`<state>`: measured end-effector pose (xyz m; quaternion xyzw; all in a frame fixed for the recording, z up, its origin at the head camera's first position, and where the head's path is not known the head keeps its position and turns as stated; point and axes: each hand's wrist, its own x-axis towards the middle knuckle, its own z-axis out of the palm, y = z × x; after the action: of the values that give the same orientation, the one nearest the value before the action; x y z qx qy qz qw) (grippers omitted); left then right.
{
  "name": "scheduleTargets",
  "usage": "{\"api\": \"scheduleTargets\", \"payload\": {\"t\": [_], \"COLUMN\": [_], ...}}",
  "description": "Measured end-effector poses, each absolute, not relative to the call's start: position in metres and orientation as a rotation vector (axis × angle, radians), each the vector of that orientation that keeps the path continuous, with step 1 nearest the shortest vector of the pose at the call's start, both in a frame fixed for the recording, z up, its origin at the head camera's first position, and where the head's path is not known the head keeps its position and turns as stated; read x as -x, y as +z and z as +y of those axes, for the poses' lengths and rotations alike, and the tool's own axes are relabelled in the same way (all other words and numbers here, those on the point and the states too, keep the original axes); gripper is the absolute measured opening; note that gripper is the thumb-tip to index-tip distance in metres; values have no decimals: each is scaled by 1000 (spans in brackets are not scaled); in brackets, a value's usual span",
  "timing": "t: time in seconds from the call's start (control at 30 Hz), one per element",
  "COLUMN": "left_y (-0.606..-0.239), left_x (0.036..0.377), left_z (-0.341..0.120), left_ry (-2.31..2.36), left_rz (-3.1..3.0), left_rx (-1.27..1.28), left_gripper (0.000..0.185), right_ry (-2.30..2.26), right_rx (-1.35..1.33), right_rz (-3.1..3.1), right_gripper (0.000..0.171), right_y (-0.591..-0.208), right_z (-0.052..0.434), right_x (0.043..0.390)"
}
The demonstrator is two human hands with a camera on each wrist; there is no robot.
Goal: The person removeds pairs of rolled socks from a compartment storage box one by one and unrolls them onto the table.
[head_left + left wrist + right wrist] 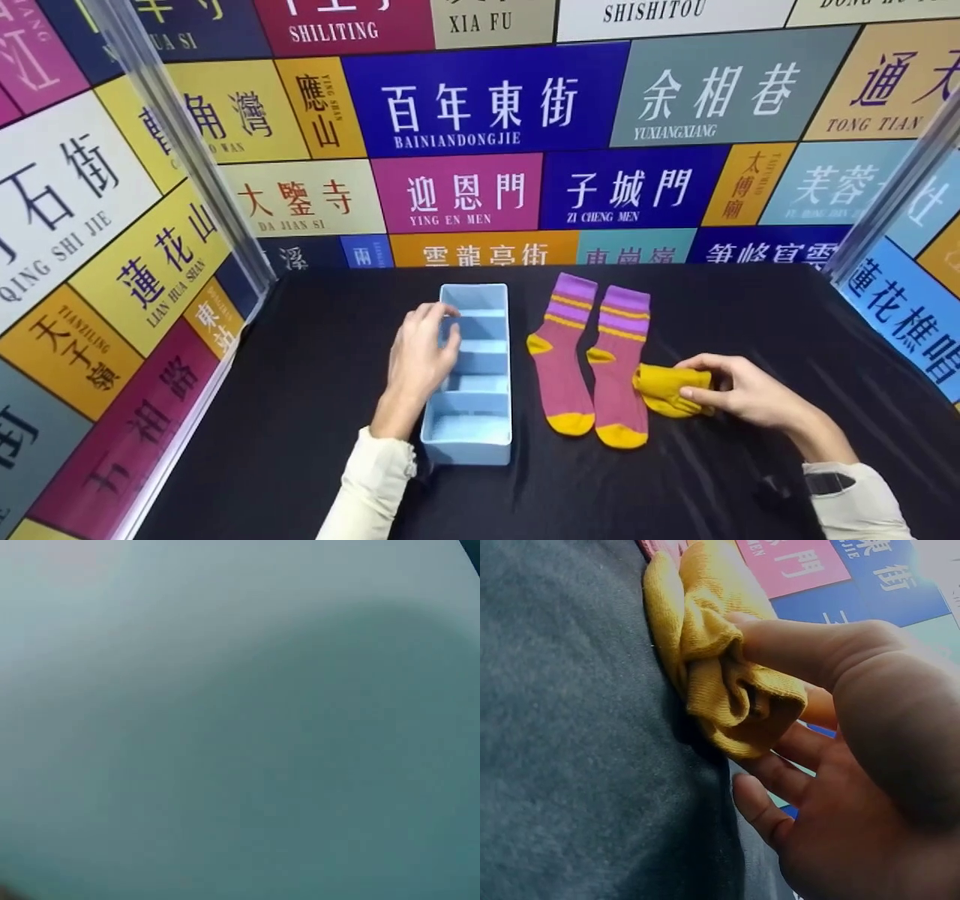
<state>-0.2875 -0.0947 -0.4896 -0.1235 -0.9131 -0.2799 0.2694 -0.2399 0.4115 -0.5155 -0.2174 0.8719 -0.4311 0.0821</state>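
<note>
A light blue divided storage box (466, 454) stands on the black cloth, its compartments in one row. At its left side is my left hand (421, 349), thumb and index finger loosely bent over the rim. The left wrist view shows only a blurred pale blue surface. My right hand (742, 390) pinches a folded yellow sock bundle (671, 388) between thumb and fingers. In the right wrist view the thumb lies on the bundle's folds (720, 682), close over the cloth. The bundle's left end meets the right one of two pink-and-purple socks (621, 375).
The other striped sock (564, 360) lies flat between the box and its mate, yellow toe towards me. Black cloth (300, 420) covers the table. Behind it stands a wall of coloured street-name panels (487, 97), with clear upright posts (187, 135) at the corners.
</note>
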Motion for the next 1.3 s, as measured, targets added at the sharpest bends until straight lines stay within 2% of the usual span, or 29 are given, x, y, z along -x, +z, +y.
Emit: {"api": "scheduleTargets", "payload": {"t": [0.3, 0.63, 0.9, 1.07, 1.17, 1.3], "left_y": [-455, -454, -475, -497, -509, -520], "left_x": [252, 223, 223, 224, 223, 219], "left_z": [-45, 42, 107, 128, 133, 135], "left_ry": [-749, -696, -617, -602, -541, -432], "left_rz": [-2387, -2511, -2689, -2730, -2720, -2727], "left_rx": [633, 1048, 1235, 1298, 1339, 1382], "left_gripper": [15, 22, 24, 24, 30, 49], "right_ry": [-1262, -1257, -1241, -1197, -1217, -1273], "right_rx": [634, 664, 656, 668, 633, 578], "right_rz": [2642, 2641, 2667, 2708, 2721, 2719], "right_gripper": [30, 29, 25, 24, 25, 25], "right_y": [-516, -515, -515, -512, -512, -513], "right_z": [412, 413, 413, 414, 414, 412], "right_x": [241, 239, 238, 238, 237, 235]}}
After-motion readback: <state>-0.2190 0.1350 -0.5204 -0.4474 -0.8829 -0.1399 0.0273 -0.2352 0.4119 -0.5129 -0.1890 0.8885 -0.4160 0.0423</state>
